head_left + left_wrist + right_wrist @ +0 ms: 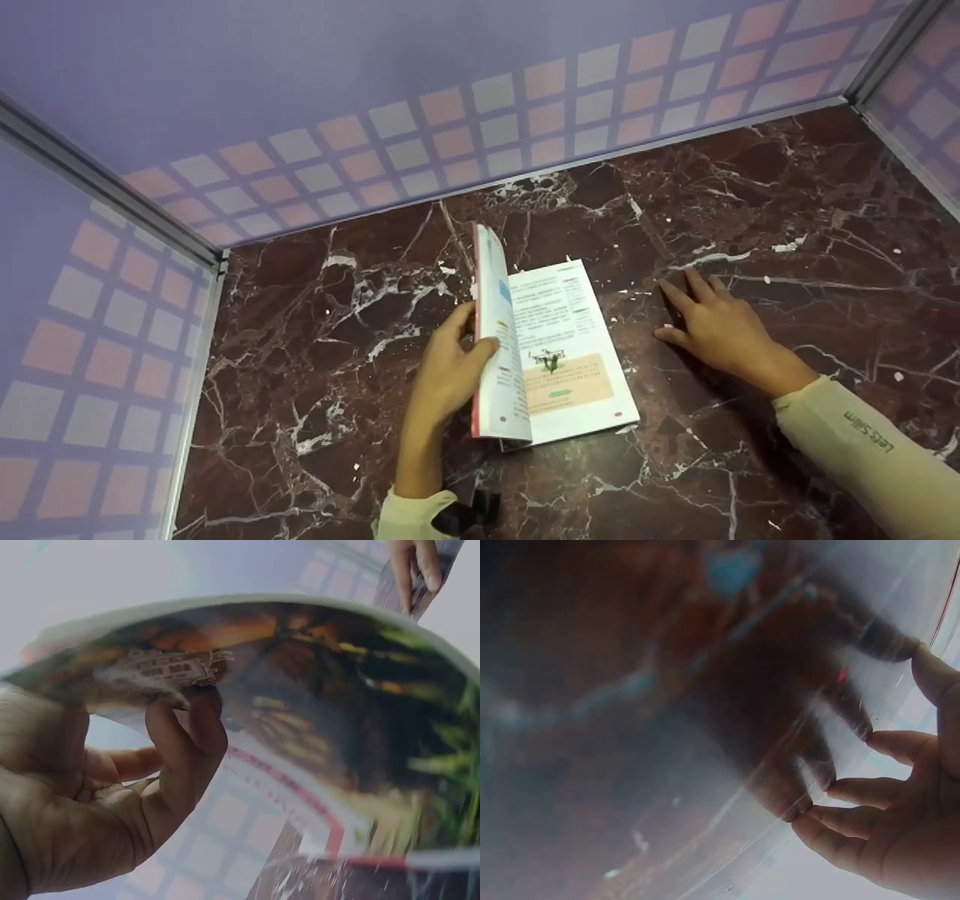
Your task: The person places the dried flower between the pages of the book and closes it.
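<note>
A paperback book [559, 322] lies open on the dark marbled table, its right-hand page showing text and a peach-coloured box. My left hand [448, 369] holds the raised left part of the book, thumb on the inner page and fingers behind the red-edged cover. In the left wrist view the cover [300, 712] bends in a curve, with a dark picture and green leaves on it, and my left hand [112, 787] grips it from below. Right of the book, my right hand [716, 326] rests on the table with fingers spread. The right wrist view shows its fingertips [847, 836] touching the glossy surface.
The marbled table [300, 420] carries small white specks. A purple panel [420, 90] with pink and white squares rises along the back, and similar panels [97, 360] stand at the left and right sides.
</note>
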The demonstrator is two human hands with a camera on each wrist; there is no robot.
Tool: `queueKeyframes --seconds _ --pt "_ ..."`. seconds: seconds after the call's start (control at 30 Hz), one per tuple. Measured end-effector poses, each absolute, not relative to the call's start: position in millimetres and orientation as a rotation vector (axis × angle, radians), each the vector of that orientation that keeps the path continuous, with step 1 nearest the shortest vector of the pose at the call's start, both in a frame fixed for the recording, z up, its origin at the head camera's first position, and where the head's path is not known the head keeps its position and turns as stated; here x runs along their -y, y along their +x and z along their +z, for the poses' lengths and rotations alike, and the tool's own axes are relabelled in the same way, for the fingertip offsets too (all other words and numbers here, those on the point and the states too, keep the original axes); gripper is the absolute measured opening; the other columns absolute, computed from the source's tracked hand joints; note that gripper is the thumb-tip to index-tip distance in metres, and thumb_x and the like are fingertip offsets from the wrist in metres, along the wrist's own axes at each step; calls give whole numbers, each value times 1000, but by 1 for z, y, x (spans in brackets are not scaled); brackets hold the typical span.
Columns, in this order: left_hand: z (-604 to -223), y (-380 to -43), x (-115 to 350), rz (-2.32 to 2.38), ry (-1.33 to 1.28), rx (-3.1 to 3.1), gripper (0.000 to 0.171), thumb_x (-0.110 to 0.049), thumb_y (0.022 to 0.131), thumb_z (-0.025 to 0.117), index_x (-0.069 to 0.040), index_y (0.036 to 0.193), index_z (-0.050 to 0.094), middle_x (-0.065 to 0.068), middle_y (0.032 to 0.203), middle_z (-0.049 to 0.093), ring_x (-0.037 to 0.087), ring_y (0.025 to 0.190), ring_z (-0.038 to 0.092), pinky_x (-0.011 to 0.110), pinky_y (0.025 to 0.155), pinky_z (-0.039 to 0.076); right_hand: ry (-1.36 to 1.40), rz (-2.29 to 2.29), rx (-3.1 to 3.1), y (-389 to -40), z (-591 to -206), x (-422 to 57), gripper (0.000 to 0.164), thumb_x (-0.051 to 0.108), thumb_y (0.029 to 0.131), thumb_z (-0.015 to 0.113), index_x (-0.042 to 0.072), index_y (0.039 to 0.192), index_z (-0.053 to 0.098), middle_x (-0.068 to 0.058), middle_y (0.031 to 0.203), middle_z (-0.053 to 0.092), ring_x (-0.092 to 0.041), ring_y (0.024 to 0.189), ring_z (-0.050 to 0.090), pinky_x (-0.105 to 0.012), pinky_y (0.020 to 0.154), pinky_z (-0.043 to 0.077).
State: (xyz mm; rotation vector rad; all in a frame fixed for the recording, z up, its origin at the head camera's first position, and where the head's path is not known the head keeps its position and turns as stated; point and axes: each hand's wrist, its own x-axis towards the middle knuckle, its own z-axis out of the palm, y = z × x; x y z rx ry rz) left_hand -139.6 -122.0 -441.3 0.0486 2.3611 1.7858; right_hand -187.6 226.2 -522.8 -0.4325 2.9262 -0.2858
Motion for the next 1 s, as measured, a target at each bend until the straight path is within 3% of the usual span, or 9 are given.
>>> queueKeyframes --seconds 0.3,0.5,0.57,0.73,1.0 --pt "-446 -155 76 1547 46 -2480 55 -10 87 61 -6 141 52 9 97 61 19 76 57 31 67 51 -407 -277 -2905 -188 -523 -225 79 52 96 59 6 156 32 -37 156 20 -65 134 29 -75 95 38" --pt "-454 -163 42 1344 39 -2574 59 -17 87 62 -10 144 48 1 82 62 15 69 56 30 64 47 -403 -283 -2916 -187 -524 -225 78 51 96 60 7 156 34 -37 156 21 -65 134 29 -76 94 38" --pt "-458 -164 31 1272 14 -2603 60 -20 87 63 -10 144 47 4 87 65 19 77 60 35 71 50 -404 -282 -2919 -187 -523 -225 78 51 96 61 7 155 34 -37 156 22 -65 133 30 -76 95 38" --pt "-473 -164 2 1098 -84 -2694 66 -25 86 67 -9 146 44 18 126 63 37 110 63 50 90 51 -398 -280 -2922 -187 -522 -224 79 51 95 61 8 156 34 -37 156 22 -64 134 30 -76 95 38" --pt "-495 -165 -23 894 -143 -2804 72 -30 85 71 -7 146 41 23 118 60 42 94 66 50 79 54 -390 -289 -2912 -187 -523 -225 79 50 96 61 8 156 33 -36 157 20 -64 134 29 -76 97 36"
